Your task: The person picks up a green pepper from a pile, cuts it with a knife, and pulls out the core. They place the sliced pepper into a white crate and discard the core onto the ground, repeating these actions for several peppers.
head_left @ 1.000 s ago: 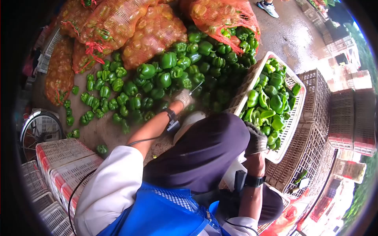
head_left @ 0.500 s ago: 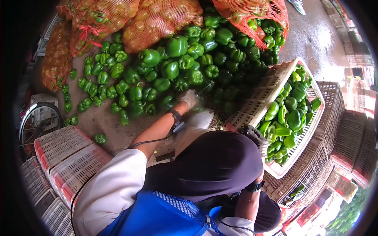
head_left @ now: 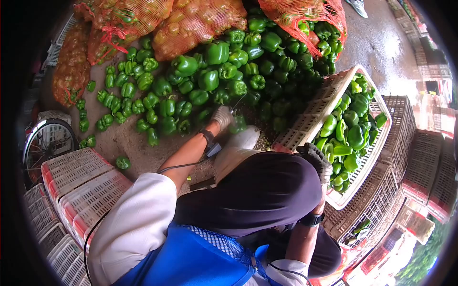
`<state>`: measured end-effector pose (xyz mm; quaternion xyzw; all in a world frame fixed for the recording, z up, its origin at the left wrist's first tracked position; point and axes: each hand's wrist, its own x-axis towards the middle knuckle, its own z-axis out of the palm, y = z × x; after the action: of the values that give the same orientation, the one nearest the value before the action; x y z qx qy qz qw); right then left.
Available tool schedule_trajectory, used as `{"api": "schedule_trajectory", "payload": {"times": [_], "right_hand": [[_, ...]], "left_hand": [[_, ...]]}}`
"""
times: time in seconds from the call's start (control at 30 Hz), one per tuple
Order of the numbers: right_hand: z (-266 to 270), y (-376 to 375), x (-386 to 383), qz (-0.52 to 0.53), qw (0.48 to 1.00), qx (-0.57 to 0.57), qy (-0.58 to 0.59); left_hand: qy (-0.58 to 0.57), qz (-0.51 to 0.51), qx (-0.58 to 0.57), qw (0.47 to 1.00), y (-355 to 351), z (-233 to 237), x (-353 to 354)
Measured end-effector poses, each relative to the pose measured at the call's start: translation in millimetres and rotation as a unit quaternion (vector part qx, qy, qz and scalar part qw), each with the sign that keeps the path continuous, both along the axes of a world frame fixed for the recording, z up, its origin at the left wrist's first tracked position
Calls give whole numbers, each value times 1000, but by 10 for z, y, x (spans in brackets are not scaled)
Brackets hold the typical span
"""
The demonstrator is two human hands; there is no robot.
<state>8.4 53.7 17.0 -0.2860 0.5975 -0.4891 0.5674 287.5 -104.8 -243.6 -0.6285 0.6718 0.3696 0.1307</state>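
My left hand, in a pale glove, is closed around a thin metallic tool that points up and right. A green pepper lies just right of its fingers, beside my pale boot. Many green peppers are heaped on the floor above that hand. Near my right knee, my right hand, gloved with dark fingertips, has its fingers curled at the near side of a white crate holding green peppers. What those fingers hold, if anything, is hidden.
Orange mesh sacks of produce stand behind the heap. Stacked white and red crates are at the left, by a wheel. More crates stand at the right. A shoe shows at the top right.
The view has shifted slightly. My left hand has moved a little left and up, and more of the pepper beside it shows. My right hand is slightly farther right along the crate.
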Motion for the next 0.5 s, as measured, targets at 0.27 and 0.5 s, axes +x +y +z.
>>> {"api": "schedule_trajectory", "payload": {"times": [0.27, 0.5], "right_hand": [[-22, -260, -120, -140, 972, 114, -151], [147, -381, -58, -73, 989, 68, -110]], "left_hand": [[105, 78, -43, 990, 109, 26, -94], [459, 104, -135, 872, -268, 1578, -667]]}}
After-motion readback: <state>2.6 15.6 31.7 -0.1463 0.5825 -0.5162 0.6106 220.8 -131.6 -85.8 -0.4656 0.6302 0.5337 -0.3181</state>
